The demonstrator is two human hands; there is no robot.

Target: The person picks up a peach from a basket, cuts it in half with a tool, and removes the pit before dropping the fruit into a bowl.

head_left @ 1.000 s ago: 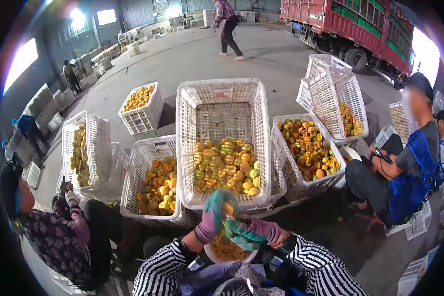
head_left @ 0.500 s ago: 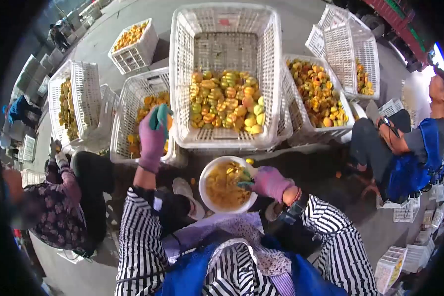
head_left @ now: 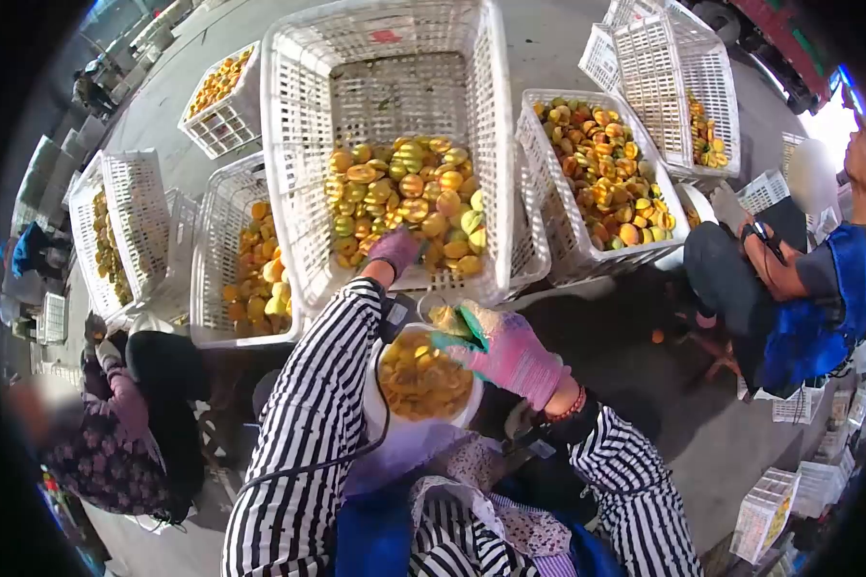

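My left hand [head_left: 394, 252], in a pink glove, reaches into the near side of the tilted white crate [head_left: 496, 144]. It touches yellow-green and orange fruits [head_left: 409, 188], many with striped skins; its fingertips are hidden among them. Above the rim of a white bowl [head_left: 467, 409], my right hand [head_left: 515, 354], gloved in pink with green fingertips, is closed around a small tool with a metal loop [head_left: 431, 306]. Part of this tool is hidden by the fingers. Wet yellow-brown scraps [head_left: 423, 380] fill the bowl between my legs.
A crate of orange fruit [head_left: 207, 279] stands left of the tilted one, another fruit crate [head_left: 539, 144] right of it. More crates [head_left: 645, 58] stand behind. A person [head_left: 106, 433] sits close on my left, and another [head_left: 799, 288] on my right.
My left hand has moved from above the left crate, where it held an orange fruit, right into the tilted crate. My right hand has risen from inside the bowl. The view has shifted.
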